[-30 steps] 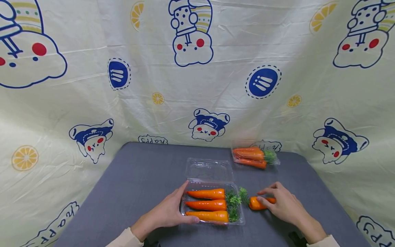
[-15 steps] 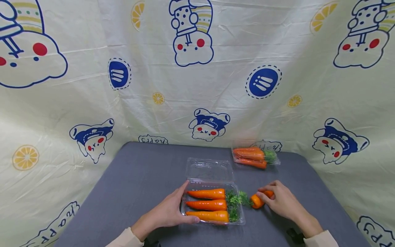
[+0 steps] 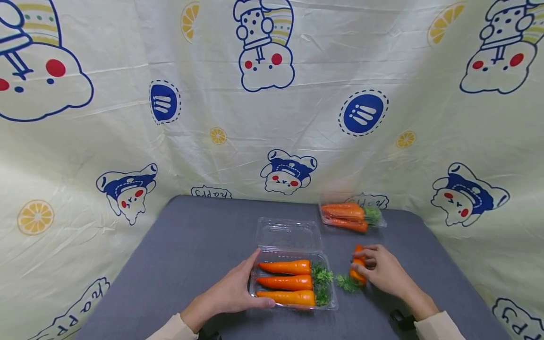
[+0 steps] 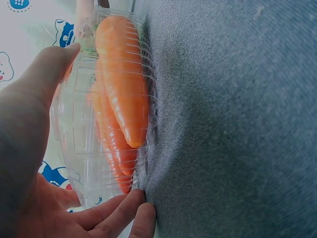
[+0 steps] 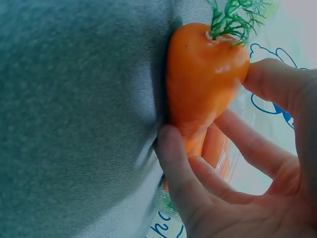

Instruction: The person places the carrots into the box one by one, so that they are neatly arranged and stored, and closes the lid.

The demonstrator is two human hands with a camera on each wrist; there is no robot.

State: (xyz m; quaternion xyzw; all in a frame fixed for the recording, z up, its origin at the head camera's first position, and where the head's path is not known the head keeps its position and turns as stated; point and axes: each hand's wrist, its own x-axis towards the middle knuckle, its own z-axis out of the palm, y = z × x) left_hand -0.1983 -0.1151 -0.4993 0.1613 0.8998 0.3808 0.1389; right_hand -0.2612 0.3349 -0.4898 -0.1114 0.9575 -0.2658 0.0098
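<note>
A clear plastic clamshell box (image 3: 332,303) lies with its lid (image 3: 289,233) folded back. Inside, 3 orange carrots (image 3: 285,282) lie side by side, their green tops to the right. My left hand (image 3: 231,289) grips the box at its left end, thumb at the near edge and fingers at the far corner; the left wrist view shows carrots (image 4: 121,79) through the clear wall. To the right of the box, my right hand (image 3: 387,273) holds another carrot (image 5: 203,74) between thumb and fingers, close to the table, its leafy top (image 3: 347,283) pointing toward the box.
A second clear box (image 3: 379,223) with carrots (image 3: 343,210) in it stands at the back right of the grey table (image 3: 204,236). A printed cloth (image 3: 297,127) hangs behind and along the sides.
My right hand has turned the carrot from lying crosswise to pointing away, its leafy top drawing back from the box, and moved slightly up and left. The left hand and box have stayed put.
</note>
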